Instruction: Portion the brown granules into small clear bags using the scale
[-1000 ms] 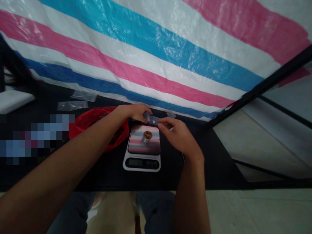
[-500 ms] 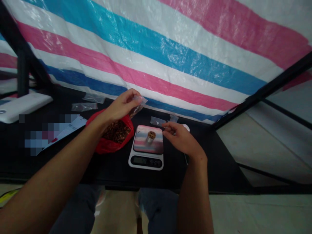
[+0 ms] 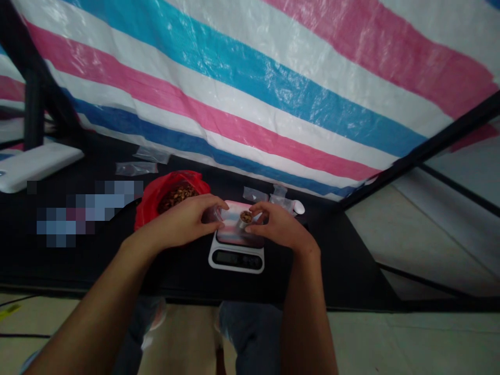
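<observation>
A small metal cup point(image 3: 242, 224) of brown pieces stands upright on the shiny plate of a white kitchen scale point(image 3: 236, 264). The thumb and fingers of my right hand point(image 3: 275, 223) are around the cup from its right side. My left hand point(image 3: 193, 219) is at the scale's left edge, thumb and forefinger curved around a small clear plastic bag point(image 3: 214, 212), mostly hidden by the fingers. Behind my left hand sits an open red plastic bag point(image 3: 147, 205) holding many brown pieces point(image 3: 177, 197), too small to name.
Clear plastic bags point(image 3: 136, 168) lie at the back left, and more clear bags point(image 3: 255, 194) lie behind the scale. A white spoon-like piece point(image 3: 299, 207) is right of them. A white box-like object point(image 3: 41, 164) is far left. A striped sheet point(image 3: 234, 114) hangs behind the black table point(image 3: 175, 284).
My left hand has come down and right from above the red bag to the scale, with the small plastic bag. My right hand has moved left onto the metal cup.
</observation>
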`<state>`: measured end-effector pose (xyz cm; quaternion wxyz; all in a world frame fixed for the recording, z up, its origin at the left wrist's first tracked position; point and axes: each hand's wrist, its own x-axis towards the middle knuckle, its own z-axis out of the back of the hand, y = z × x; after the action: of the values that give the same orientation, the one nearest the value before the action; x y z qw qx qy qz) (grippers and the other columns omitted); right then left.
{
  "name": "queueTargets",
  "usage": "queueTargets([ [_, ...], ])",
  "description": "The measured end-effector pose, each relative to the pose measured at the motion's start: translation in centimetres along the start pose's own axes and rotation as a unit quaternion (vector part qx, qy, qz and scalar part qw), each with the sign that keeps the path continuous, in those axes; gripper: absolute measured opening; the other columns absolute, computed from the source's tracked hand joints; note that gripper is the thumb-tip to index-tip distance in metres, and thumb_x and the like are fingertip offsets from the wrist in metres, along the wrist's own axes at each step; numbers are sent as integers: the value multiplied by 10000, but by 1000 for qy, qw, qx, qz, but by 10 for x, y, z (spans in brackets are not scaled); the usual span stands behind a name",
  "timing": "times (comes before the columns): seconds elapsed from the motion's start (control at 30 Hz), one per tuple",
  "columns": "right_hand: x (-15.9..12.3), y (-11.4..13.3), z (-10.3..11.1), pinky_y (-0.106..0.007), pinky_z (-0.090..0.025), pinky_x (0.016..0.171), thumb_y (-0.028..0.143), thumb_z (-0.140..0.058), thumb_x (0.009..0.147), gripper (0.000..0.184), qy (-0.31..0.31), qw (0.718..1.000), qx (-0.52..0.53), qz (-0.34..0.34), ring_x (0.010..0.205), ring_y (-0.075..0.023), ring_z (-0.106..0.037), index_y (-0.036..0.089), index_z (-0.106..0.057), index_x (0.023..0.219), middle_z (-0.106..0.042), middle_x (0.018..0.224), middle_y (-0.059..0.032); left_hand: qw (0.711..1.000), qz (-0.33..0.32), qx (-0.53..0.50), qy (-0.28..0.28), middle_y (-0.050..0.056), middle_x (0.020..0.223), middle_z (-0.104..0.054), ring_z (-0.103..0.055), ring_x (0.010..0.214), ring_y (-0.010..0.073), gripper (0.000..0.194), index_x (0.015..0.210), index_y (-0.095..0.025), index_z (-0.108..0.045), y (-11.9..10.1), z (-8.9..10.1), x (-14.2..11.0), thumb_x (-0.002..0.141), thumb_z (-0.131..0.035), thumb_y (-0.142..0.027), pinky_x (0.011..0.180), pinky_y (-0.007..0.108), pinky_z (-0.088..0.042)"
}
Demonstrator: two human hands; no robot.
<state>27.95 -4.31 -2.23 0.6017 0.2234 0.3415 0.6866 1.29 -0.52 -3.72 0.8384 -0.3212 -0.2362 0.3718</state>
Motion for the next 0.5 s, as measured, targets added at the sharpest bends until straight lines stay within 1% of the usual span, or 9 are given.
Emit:
queueTargets([
  [0.1,2,3,-1,-311,-539,758,186,-815,821,254,3,1000,19,10,862,-189,-716,178,-725,1059,-779,1011,-53,1000,0,17,-7,90,1356,-755,-727,1182,292,544,1407,-215,-661,1,-3,0,916,-679,-447,1032,391,-542],
  [0.17,2,6,-2,-318,-545,782,186,-809,822,226,-2,999,20,27,897,-197,-721,174,-722,1030,-779,1019,-59,999,3,32,-4,96,1381,-747,-730,1201,304,600,1461,-221,-625,2,-6,0,917,-688,-464,1028,394,-544],
  [0.3,3,10,-5,-336,-543,824,193,-796,825,228,-17,998,0,62,952,-208,-716,172,-711,1034,-769,1041,-62,998,7,60,-1,98,1347,-764,-740,1196,329,613,1473,-248,-618,3,-12,0,907,-704,-464,990,409,-558],
  [0.4,3,14,-7,-330,-533,811,164,-781,814,225,-28,996,-35,83,914,-198,-706,172,-708,1027,-759,997,-46,997,6,74,2,91,1312,-778,-749,1179,339,612,1491,-281,-604,0,-14,2,907,-701,-441,968,423,-563],
  [0.5,4,19,-9,-327,-532,812,135,-759,807,222,-24,993,-46,101,898,-190,-698,179,-720,1021,-764,1002,-41,996,4,87,3,103,1308,-777,-749,1172,354,623,1503,-281,-593,-6,-14,3,910,-699,-440,961,441,-560],
])
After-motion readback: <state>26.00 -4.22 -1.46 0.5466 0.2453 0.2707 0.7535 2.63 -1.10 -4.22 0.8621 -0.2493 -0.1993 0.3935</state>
